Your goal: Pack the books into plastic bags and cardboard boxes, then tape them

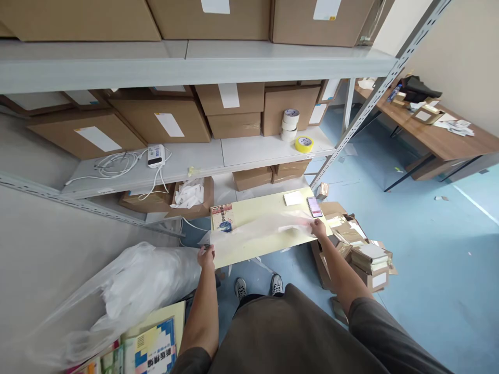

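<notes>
A long translucent plastic sheet (259, 227) stretches between my hands, over a pale yellow tabletop (237, 254). My left hand (206, 256) pinches its left end just past the table's left edge. At the right end, the fingers of my right hand (318, 228) are closed on the sheet near the table's right edge. Close to the left end lies a book (222, 217) with a red and blue cover, partly under the film. A phone (314, 207) with a lit screen rests just beyond my right hand. Beside it lies a white stack of paper (293, 198).
Shelves with cardboard boxes (171, 122) rise behind the table. Tape rolls (289, 124), yellow tape (304, 144) and a white cabled device (156, 156) sit on one shelf. Bulky plastic wrap (152, 280) and books (156, 348) are at left; a carton heap (366, 254) is at right.
</notes>
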The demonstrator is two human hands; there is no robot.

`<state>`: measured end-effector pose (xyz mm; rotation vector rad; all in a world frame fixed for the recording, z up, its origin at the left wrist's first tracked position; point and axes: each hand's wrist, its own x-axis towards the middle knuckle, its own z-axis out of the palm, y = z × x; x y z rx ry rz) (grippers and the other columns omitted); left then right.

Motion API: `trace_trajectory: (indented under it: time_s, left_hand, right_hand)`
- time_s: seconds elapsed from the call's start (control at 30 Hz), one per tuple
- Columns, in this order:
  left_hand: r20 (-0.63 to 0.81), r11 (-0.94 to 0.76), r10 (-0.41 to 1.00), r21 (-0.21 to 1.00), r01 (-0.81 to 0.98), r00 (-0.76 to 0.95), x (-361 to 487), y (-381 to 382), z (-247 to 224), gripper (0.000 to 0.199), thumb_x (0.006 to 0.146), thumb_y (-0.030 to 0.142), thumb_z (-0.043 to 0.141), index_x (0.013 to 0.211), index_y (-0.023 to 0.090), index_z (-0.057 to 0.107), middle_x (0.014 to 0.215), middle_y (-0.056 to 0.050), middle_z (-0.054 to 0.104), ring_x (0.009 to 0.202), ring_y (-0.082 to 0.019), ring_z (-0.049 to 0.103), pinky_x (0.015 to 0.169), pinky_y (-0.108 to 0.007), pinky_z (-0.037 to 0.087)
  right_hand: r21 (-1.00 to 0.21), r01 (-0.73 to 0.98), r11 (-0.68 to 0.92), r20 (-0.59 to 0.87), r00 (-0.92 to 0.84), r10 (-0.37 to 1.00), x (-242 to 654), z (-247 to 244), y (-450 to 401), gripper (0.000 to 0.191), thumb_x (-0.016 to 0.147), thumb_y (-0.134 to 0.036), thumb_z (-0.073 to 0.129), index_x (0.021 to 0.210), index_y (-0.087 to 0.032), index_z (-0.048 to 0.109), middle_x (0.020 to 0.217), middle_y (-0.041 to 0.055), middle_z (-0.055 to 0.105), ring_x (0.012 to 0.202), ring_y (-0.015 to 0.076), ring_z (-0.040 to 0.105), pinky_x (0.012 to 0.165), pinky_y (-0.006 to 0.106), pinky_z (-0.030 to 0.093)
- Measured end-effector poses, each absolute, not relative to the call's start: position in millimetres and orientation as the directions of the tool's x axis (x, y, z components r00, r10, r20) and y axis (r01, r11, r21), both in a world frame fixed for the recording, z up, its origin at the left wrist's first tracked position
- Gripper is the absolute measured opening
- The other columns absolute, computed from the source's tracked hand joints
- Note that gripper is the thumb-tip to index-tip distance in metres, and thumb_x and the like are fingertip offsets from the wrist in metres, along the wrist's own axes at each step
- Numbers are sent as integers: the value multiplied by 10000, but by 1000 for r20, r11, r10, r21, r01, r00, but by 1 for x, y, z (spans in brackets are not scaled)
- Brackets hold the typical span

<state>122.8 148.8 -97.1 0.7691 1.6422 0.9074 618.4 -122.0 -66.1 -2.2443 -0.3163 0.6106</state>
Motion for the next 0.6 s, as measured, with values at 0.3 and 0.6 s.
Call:
trace_trajectory:
  time_s: [0.3, 0.6]
  left_hand:
    - [-181, 56, 966, 843, 535, 183, 195, 107, -107, 191, 884, 298, 653, 1049, 226, 719, 1236, -138, 705, 1302, -315, 591, 1181, -421, 407]
    - [-513, 62, 818, 529, 847, 260, 204, 83, -155, 539, 743, 296, 758, 1272, 220, 693, 1632, -206, 462, 1551, -429, 331, 1227, -583, 284]
  right_hand:
    - [-813, 197, -549, -214, 775, 595, 615, -95, -125, 386, 734, -359, 507, 1061, -221, 658, 995, 47, 778, 919, 242, 707, 917, 392, 555]
    - [-783, 222, -582, -239, 756, 610, 618, -94, -135, 403, 902, -505, 544, 1167, -224, 656, 932, 68, 776, 901, 271, 743, 875, 388, 564]
